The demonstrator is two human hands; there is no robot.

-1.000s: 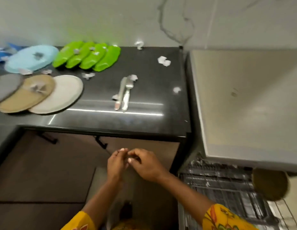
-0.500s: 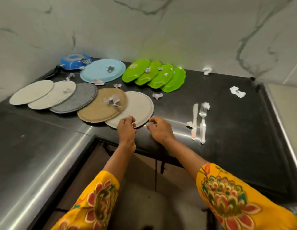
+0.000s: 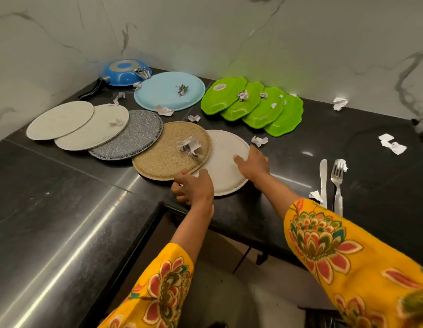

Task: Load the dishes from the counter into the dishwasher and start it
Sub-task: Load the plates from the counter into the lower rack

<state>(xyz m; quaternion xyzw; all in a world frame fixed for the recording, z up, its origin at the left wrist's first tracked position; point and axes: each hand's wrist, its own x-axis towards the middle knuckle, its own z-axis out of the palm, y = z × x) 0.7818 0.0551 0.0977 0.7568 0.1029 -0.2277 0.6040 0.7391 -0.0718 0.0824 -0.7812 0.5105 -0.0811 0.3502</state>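
A row of overlapping round plates lies on the black counter: two off-white plates, a grey one, a tan one and a white plate at the right end. My left hand curls round the white plate's near-left rim, beside the tan plate's edge. My right hand grips its right rim, thumb on top. Behind are a light blue plate, several green plates and a blue pan. A knife and fork lie to the right. The dishwasher is out of view.
Crumpled paper scraps lie on the tan, blue and green plates and about the counter. A marble wall closes the back and left. A steel counter section runs along the left. Below the counter edge is open floor.
The view swung from the dishwasher to the counter. Both hands rose from below the counter edge and have taken hold of the white plate's rim.
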